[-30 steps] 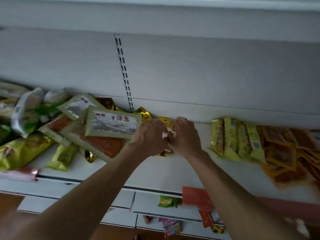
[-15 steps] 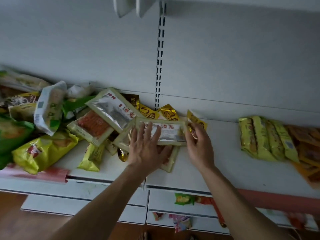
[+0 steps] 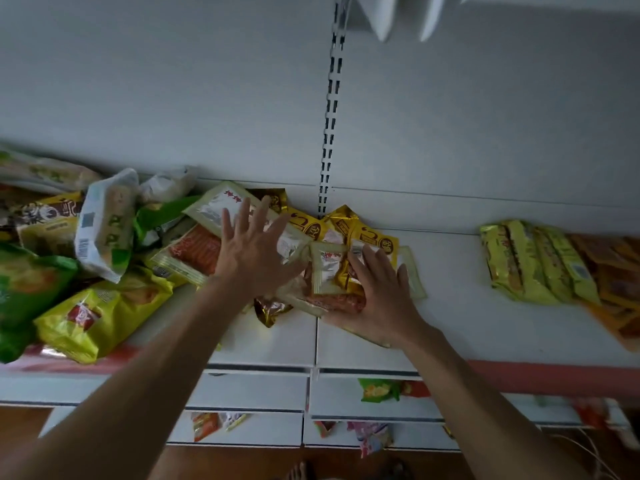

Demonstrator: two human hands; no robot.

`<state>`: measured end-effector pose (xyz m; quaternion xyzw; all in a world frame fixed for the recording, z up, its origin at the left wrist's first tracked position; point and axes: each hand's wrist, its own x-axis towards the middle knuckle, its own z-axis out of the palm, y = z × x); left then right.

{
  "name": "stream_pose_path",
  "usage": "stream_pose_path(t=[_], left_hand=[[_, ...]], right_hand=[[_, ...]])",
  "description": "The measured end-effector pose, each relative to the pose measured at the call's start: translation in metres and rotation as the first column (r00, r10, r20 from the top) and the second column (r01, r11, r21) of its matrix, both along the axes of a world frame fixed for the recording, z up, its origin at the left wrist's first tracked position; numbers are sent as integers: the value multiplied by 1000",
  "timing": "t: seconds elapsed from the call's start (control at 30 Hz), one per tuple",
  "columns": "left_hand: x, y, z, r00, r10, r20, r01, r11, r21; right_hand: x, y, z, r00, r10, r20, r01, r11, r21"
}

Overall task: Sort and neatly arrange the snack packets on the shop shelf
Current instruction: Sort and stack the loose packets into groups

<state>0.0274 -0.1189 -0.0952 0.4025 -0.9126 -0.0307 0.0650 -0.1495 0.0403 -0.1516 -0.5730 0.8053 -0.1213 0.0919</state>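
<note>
So you're working the white shelf (image 3: 450,306), and it splits cleanly: a loose heap of snack packets on the left half, and a tidy yellow row (image 3: 533,261) already lined up on the right, well apart from your hands. Biggest things in the heap are the green bag (image 3: 24,289) and the yellow bag (image 3: 100,313) at the front left edge, then the white bag (image 3: 104,226) leaning on the pile behind them.

Middle of the shelf is where you're at. Looks like the gathering step for the flat see-through pouches. Your left hand (image 3: 252,254) is spread flat, fingers open, lying over the long clear pouch (image 3: 214,209) and gripping nothing. Your right hand (image 3: 377,299) is also splayed, pressing down on a small stack of pouches (image 3: 329,271) with gold sachets (image 3: 374,237) mixed in just behind.

Next move, I'd guess: curl that left hand under the long pouch's edge and slide it onto the stack, keeping your right palm down so nothing fans out. Pull the gold ones out separately, they're a different kind.
</note>
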Motion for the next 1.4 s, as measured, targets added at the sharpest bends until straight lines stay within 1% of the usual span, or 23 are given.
stream_pose_path(t=[0.03, 0.07, 0.1, 0.2, 0.3, 0.43, 0.53, 0.6, 0.67, 0.7, 0.77, 0.8, 0.83, 0.9, 0.93, 0.97, 1.0, 1.03, 1.07, 1.1, 1.2, 1.33, 1.4], left_hand=[[2, -7, -4, 991, 15, 131, -19, 999, 27], [4, -11, -9, 982, 7, 191, -14, 999, 35], [6, -12, -13, 984, -6, 180, 1, 1000, 31], [-1, -5, -18, 998, -51, 24, 51, 998, 26], [-9, 7, -20, 993, -100, -69, 101, 995, 16], [-11, 14, -20, 977, -100, -186, 102, 995, 3], [-14, 16, -11, 938, -56, -343, 69, 997, 26], [-18, 19, -1, 856, -67, -513, 80, 997, 3], [-24, 25, 13, 722, -53, -690, 112, 993, 41], [-27, 28, 20, 643, 17, -765, 141, 980, 140], [-35, 36, 36, 479, 225, -848, 237, 898, 372], [-40, 40, 42, 408, 319, -855, 282, 847, 451], [-45, 45, 48, 368, 387, -845, 317, 803, 505], [-57, 57, 54, 360, 464, -809, 421, 693, 585], [-64, 66, 55, 381, 487, -786, 499, 608, 618], [-72, 75, 53, 420, 492, -763, 563, 518, 644], [-78, 84, 52, 460, 493, -739, 585, 458, 669], [-83, 89, 51, 476, 514, -714, 578, 429, 694], [-86, 90, 48, 456, 553, -697, 576, 414, 705], [-87, 88, 46, 418, 599, -683, 585, 398, 707], [-82, 76, 38, 308, 729, -611, 570, 373, 732], [-70, 60, 27, 188, 823, -535, 487, 395, 779], [-61, 52, 29, 129, 832, -540, 448, 437, 780]], right_hand=[[2, 0, 1, 999, -16, -32, 16, 1000, 16], [5, 0, 3, 997, -46, -57, 47, 999, 15], [8, -1, 5, 994, -82, -76, 81, 997, -10], [15, -2, 6, 984, -147, -102, 130, 978, -162], [14, 1, 8, 992, -109, -62, 88, 956, -281], [5, 12, 13, 995, -84, 48, 96, 895, -437], [-1, 17, 17, 954, -161, 253, 263, 852, -452], [-5, 16, 26, 854, -215, 474, 443, 779, -445], [-8, 13, 41, 696, -197, 691, 619, 652, -437], [-9, 11, 48, 611, -168, 774, 699, 574, -426], [-12, 7, 61, 448, -87, 890, 814, 450, -366], [-13, 4, 66, 382, -29, 924, 840, 427, -335], [-12, 2, 71, 328, 29, 944, 850, 426, -309], [-2, -4, 81, 290, 108, 951, 831, 465, -306], [4, -7, 84, 323, 114, 940, 794, 508, -334], [12, -10, 86, 397, 102, 912, 722, 580, -379], [19, -12, 87, 472, 93, 877, 623, 669, -406], [25, -13, 86, 513, 100, 852, 537, 738, -410], [26, -12, 84, 489, 130, 862, 493, 775, -396], [24, -9, 85, 424, 167, 890, 486, 787, -380], [10, 2, 84, 215, 246, 945, 584, 743, -326], [-7, 4, 81, 94, 249, 964, 810, 544, -219], [-17, 1, 80, 10, 290, 957, 883, 446, -144]])
